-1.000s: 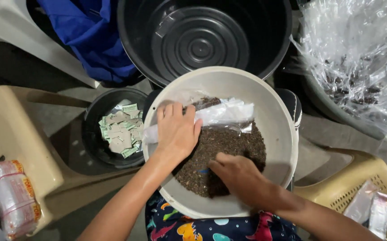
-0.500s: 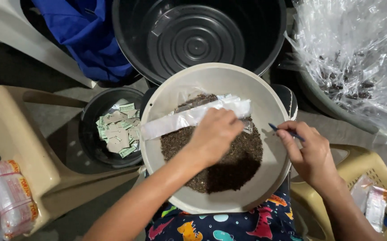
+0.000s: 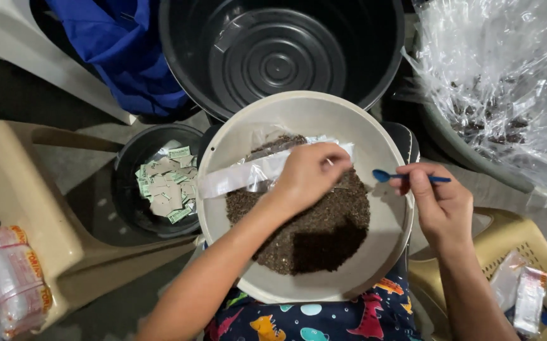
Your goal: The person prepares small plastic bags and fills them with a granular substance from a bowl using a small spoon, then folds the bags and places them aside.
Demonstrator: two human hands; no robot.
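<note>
The left hand pinches a narrow clear plastic sachet over the round cream plastic basin, holding it near the basin's far rim with its free end trailing toward the left edge. The right hand grips a small blue plastic spoon between thumb and fingers at the basin's right rim, bowl pointing toward the sachet. A heap of dark brown granular material fills the middle of the basin.

The spoon's bowl is shallow and looks empty, though it is too small to be sure. If it were loaded and tilted, grains could fall outside the sachet's narrow mouth. The sachet is limp, so a loose pinch could let it fold shut or drop into the heap. The basin rests on the lap over colourful printed fabric, and a knee shift could tip it.

Beyond the far rim stands a large black plastic tub. To the left, a smaller black bucket holds small paper packets. A beige plastic stool carries a wrapped bundle, and crumpled clear plastic fills the far right corner over a dim concrete floor.
</note>
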